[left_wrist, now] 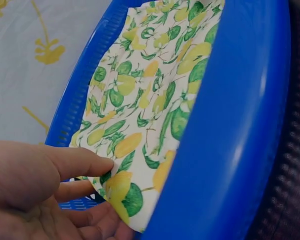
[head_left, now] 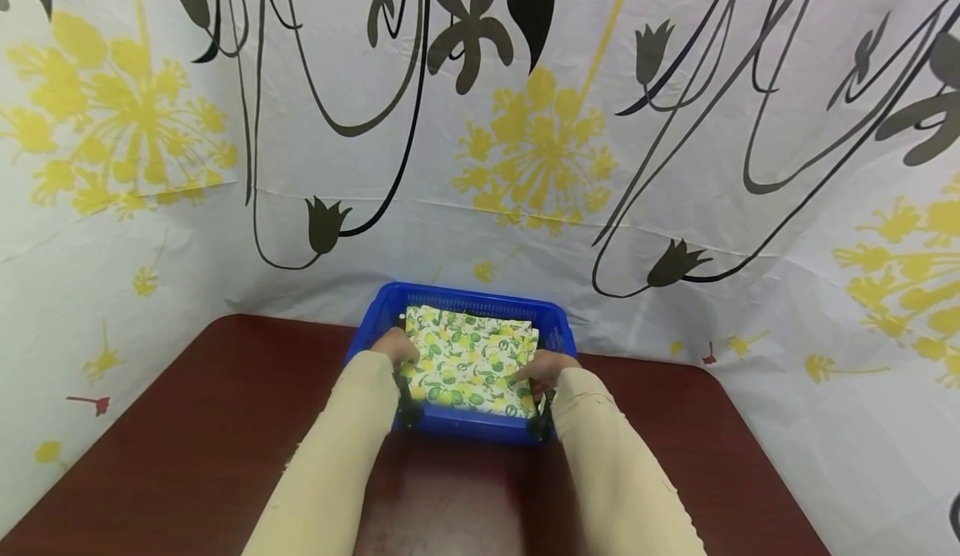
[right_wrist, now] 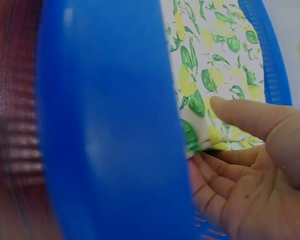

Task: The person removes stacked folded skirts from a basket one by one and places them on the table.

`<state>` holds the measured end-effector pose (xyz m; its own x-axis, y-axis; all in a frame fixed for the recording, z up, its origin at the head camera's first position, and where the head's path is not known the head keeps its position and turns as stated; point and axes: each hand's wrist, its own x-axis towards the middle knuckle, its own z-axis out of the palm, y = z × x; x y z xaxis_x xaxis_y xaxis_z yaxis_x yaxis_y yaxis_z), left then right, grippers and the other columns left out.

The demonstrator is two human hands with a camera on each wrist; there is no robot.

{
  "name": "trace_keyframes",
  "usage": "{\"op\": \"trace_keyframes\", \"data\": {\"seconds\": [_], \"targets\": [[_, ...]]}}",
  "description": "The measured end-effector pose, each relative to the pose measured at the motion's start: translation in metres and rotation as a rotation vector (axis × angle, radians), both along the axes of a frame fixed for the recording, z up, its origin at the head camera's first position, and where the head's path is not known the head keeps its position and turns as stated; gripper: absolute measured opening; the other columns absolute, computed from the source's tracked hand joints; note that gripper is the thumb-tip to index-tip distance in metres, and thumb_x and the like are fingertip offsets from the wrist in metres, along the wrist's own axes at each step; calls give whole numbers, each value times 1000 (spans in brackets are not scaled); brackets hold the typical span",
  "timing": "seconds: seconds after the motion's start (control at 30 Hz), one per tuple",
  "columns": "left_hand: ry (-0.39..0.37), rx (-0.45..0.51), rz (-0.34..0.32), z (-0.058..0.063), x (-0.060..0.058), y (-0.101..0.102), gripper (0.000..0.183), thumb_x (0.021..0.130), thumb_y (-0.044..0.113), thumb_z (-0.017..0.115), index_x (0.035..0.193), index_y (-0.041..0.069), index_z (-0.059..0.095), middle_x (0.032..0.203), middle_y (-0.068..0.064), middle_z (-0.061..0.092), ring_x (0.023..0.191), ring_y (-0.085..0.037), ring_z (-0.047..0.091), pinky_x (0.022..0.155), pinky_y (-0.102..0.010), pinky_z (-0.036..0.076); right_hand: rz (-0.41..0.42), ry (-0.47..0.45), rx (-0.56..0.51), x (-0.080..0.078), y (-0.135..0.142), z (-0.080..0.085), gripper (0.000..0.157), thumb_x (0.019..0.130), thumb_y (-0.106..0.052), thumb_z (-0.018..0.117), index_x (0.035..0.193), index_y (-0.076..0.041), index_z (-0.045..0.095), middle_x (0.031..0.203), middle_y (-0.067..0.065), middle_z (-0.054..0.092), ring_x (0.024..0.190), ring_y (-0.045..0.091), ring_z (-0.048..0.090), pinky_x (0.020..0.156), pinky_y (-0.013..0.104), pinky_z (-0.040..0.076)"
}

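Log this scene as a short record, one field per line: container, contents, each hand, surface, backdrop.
Container: blue plastic basket with slotted walls
Contents: lemon-print cloth, white with yellow fruit and green leaves
Left hand: grips the cloth's left side, thumb on top, fingers underneath
Right hand: grips the cloth's right side, thumb on top, fingers underneath
Sleeves: cream, on both arms
Surface: dark red-brown table, under the basket
Backdrop: white sheet with yellow, grey and black floral print
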<state>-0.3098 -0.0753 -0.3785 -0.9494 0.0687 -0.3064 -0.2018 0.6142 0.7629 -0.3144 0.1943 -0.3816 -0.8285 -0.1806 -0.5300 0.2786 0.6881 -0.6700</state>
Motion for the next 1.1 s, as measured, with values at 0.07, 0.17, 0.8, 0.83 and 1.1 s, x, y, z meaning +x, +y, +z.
{"op": "trace_keyframes", "data": {"seconds": [0.07, 0.17, 0.8, 0.83, 1.1], "targets": [[-9, 20, 7, 1, 0, 0, 6, 74, -7, 52, 74, -3, 48, 59, -6, 37, 43, -11, 23, 41, -23, 26, 11, 15, 23, 0, -1, -1, 17, 89, -9, 57, 95, 7, 58, 71, 8, 56, 59, 13, 50, 64, 30, 49], [-16, 62, 33, 0, 1, 1, 11, 74, -8, 53, 84, -6, 50, 61, -5, 37, 42, -10, 24, 40, -23, 28, -4, 37, 48, 1, -2, -1, 10, 88, -5, 58, 83, 4, 59, 57, 3, 43, 50, 11, 37, 53, 25, 42], [16, 313, 113, -4, -2, -7, 39, 74, -11, 52, 112, -7, 57, 88, -12, 54, 44, -11, 20, 43, -26, 24, -49, 209, -62, 3, 3, 9, 41, 82, 3, 63, 52, -12, 38, 52, 2, 46, 50, 14, 48, 65, 37, 53], [13, 318, 112, -2, -1, -7, 45, 75, -10, 52, 120, -7, 53, 95, -14, 55, 45, -11, 20, 44, -26, 25, -42, 210, -76, 4, 4, 12, 44, 82, 3, 62, 52, -13, 34, 50, 0, 41, 48, 14, 45, 66, 38, 52], [13, 384, 106, 3, 4, -11, 45, 83, -3, 55, 127, -5, 47, 111, -20, 54, 70, -17, 52, 64, -33, 46, 54, 267, -91, 3, 13, 24, 47, 84, -2, 63, 52, -13, 30, 48, -3, 24, 42, 11, 28, 65, 39, 51]]}}
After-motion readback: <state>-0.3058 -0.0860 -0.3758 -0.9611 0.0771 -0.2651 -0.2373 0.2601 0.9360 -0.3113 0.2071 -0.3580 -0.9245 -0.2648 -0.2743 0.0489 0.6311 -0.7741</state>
